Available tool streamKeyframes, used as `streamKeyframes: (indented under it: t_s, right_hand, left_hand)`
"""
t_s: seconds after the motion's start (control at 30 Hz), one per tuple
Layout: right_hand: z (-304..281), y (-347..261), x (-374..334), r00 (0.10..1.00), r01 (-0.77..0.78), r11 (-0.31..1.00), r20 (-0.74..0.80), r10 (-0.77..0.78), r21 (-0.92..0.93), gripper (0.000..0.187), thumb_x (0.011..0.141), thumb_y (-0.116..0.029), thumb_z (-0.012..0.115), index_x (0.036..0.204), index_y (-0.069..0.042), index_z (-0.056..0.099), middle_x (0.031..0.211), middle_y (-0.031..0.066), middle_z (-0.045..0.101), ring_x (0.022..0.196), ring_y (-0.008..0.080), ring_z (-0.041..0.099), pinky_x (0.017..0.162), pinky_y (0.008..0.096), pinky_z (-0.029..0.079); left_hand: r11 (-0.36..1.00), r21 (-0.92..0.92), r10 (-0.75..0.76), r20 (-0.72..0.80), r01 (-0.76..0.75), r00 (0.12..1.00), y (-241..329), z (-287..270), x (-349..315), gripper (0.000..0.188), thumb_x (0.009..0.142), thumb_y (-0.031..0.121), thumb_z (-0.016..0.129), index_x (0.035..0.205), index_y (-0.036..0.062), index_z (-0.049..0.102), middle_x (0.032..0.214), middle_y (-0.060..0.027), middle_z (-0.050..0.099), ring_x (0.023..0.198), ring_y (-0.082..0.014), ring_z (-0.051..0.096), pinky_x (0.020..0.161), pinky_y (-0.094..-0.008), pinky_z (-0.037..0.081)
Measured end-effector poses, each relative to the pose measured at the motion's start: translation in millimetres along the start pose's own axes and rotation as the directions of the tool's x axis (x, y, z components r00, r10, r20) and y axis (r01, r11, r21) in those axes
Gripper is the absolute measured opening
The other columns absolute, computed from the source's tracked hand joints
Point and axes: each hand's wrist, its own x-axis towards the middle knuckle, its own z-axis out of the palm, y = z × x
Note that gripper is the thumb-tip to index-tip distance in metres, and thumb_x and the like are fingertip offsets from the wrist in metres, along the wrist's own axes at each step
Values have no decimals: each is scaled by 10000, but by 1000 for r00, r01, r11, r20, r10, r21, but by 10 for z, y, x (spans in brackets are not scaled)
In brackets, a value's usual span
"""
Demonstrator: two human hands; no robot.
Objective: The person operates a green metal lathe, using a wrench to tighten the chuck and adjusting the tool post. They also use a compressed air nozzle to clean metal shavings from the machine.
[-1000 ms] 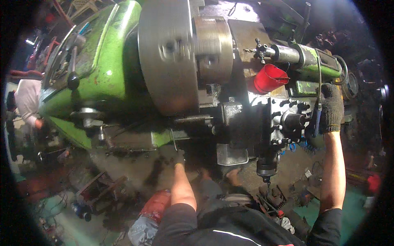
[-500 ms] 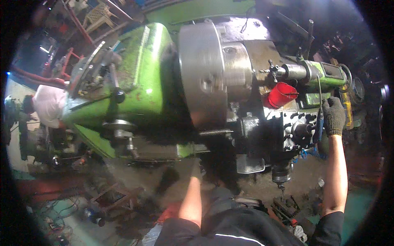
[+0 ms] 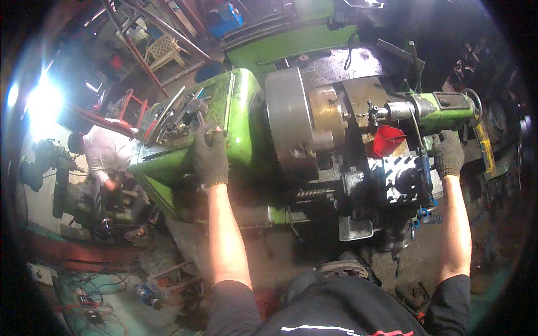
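Observation:
A large green metal lathe spans the view, with a big grey chuck at its middle. My left hand, in a dark knitted glove, is closed around a lever on the front of the green headstock; the glove hides the lever's lower end. On the far right, my gloved right hand has its fingers curled below the green tailstock. What it grips, if anything, is hidden. Just left of it, a thin-nozzled air gun with a blue handle leans by the tool post.
A red cup sits behind the tool post. Several loose tools lie on the headstock top. At left, a co-worker in a white shirt bends over other machinery. A pale plastic chair stands beyond, and cables litter the lower-left floor.
My left hand has risen from below the headstock to its lever. My right hand stays by the tailstock. The view has shifted, bringing more of the co-worker and a bright light into sight.

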Motion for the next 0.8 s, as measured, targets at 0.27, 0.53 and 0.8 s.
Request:
streamKeyframes:
  t_s: [0.27,0.53,0.8]
  right_hand:
    - [103,69,-13,1000,2,998,3,-2,63,409,1054,-446,706,1231,-85,777,1253,176,781,1162,432,736,979,521,578]
    - [187,290,6,996,48,978,65,-62,203,422,1087,-461,678,1267,-90,767,1232,196,785,1131,451,739,942,517,578]
    - [350,459,92,991,84,987,88,-97,138,419,1105,-443,654,1285,-76,749,1245,236,778,1167,483,726,969,536,569]
  left_hand:
    - [872,-317,-466,-299,374,833,-431,-133,-16,481,1099,313,638,1428,-37,626,1253,-138,705,1026,-241,687,936,-400,565]
    - [823,-247,-561,-213,512,800,-503,-343,-878,534,1107,356,619,1526,36,538,1357,-113,669,1051,-222,687,864,-359,583]
    - [696,612,-608,226,374,761,-3655,204,-3185,419,1033,297,715,1417,132,694,1307,-116,743,1113,-279,724,870,-455,611]
